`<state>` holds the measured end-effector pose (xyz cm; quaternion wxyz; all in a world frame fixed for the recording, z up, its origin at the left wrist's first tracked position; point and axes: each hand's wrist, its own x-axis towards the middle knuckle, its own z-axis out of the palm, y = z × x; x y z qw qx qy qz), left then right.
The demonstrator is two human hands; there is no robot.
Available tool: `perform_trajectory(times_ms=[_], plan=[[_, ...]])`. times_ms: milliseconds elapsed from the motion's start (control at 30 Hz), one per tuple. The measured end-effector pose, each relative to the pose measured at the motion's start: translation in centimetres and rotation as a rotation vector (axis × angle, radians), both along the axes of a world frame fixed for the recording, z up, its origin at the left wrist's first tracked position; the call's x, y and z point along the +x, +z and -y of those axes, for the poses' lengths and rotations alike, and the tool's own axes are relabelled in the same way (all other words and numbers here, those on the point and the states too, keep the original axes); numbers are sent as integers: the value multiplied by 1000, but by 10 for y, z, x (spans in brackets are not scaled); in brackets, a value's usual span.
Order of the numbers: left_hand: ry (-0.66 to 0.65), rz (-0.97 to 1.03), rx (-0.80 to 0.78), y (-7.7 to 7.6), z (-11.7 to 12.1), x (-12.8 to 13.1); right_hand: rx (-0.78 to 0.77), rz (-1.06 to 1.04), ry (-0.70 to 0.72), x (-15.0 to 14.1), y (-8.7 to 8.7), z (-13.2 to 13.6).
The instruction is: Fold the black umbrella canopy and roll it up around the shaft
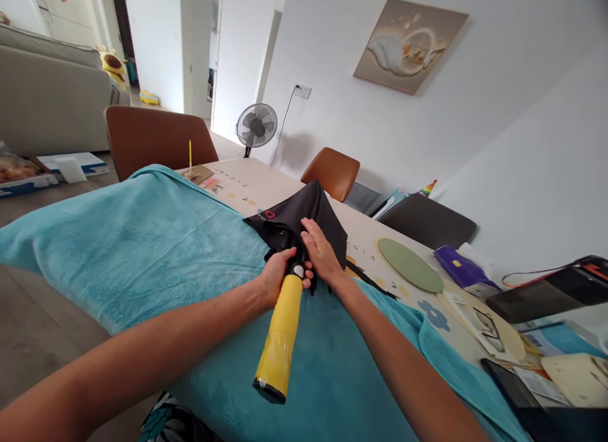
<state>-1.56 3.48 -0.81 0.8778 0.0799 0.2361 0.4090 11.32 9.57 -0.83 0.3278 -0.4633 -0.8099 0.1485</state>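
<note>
A black umbrella (316, 204) with loose, folded fabric points away from me over the table. Its thick yellow handle (281, 334) with a black end cap extends toward me. My left hand (280, 274) is wrapped round the shaft just above the handle, beside a pale round button. My right hand (320, 249) lies on the right side of the fabric, fingers stretched out and pressing flat against it. A thin black strap (370, 279) trails off to the right. Beneath the umbrella spreads a turquoise blanket (190, 239).
The blanket drapes over the patterned table (280, 179). To the right are a green oval mat (409, 265), glasses (489, 325), a purple pouch (463, 268) and a dark tablet (513, 391). Brown chairs (159, 138) and a fan (256, 125) stand beyond.
</note>
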Motion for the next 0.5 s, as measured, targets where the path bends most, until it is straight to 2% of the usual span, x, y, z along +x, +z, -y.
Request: perform_trajectory(times_ms=[100,267,400,500], plan=[[-11,-32,-22,2,0,0,-17,41,42,-6,-5,-4],[-27,-45,18,2,1,0,-2,96,69,2,-8,-5],[-101,-198,54,1,0,2,8,181,64,8,-10,-5],[-78,-395,136,0,0,3,21,240,84,8,-10,-4]])
